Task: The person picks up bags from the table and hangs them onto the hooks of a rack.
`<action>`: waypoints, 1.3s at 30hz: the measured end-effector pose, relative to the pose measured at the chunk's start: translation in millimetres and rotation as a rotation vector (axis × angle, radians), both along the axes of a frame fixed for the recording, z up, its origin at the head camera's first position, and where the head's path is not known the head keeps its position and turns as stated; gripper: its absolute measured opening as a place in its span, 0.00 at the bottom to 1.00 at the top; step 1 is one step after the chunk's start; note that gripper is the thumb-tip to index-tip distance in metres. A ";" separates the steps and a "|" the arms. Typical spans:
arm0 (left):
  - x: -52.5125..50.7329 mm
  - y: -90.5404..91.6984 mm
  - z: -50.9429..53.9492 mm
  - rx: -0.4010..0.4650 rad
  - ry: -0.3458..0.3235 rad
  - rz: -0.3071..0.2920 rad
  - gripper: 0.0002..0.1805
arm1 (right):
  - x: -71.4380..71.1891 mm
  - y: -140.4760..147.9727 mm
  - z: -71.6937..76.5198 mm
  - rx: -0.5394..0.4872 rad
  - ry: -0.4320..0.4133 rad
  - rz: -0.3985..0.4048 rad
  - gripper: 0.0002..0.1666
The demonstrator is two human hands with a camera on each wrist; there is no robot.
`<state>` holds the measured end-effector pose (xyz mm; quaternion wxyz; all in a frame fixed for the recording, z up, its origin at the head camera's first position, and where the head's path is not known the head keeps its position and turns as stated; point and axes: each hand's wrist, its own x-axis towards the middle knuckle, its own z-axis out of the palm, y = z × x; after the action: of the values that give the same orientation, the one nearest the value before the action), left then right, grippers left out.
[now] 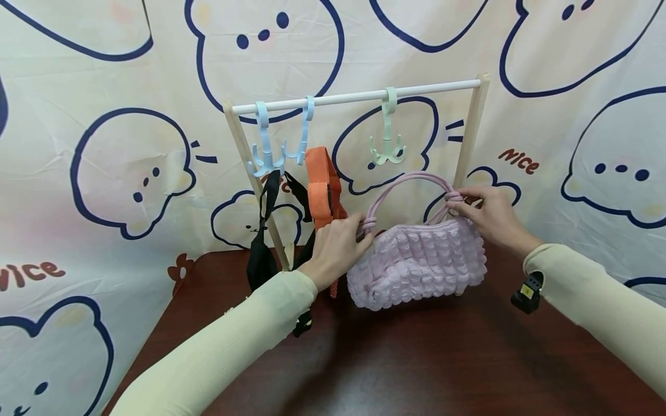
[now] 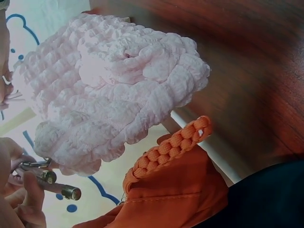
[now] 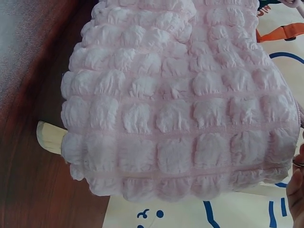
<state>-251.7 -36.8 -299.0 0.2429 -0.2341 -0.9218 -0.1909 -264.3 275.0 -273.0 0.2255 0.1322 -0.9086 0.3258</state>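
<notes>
A pink puffy quilted handbag [image 1: 416, 260] hangs between my two hands, a little above the table. My left hand [image 1: 335, 245] pinches the knotted base of its handle [image 1: 398, 182] at the left end. At the other end my right hand [image 1: 486, 214] pinches the matching knot with thumb and fingers. The handle arches up below a pale green multi-prong hook [image 1: 387, 130] on the rack's white bar [image 1: 432, 88]. In the left wrist view the fingers [image 2: 33, 199] hold cords with metal tips beside the bag. The right wrist view is mostly filled by the bag's bumpy side [image 3: 180, 114].
Two light blue hooks [image 1: 264, 141] hang on the bar's left part. Black straps [image 1: 262, 254] hang from one, and an orange strap or bag [image 1: 319, 185] hangs near my left hand. The rack's wooden posts [image 1: 472, 127] stand on the dark red-brown table [image 1: 416, 358].
</notes>
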 end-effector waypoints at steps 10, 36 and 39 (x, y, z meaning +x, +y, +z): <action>0.1 -2.3 4.5 0.006 0.054 0.016 0.08 | 2.1 -2.1 6.2 -0.005 0.038 0.000 0.17; 1.0 -4.1 21.4 0.040 0.072 -0.010 0.09 | 1.6 -4.8 21.9 -0.037 0.094 0.015 0.17; 1.4 -4.8 24.4 0.042 0.065 -0.014 0.09 | 0.7 -5.5 24.9 -0.043 0.110 0.023 0.16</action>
<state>-250.2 -41.6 -274.6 0.2761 -0.2417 -0.9076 -0.2040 -263.7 269.5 -248.1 0.2740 0.1553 -0.8862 0.3398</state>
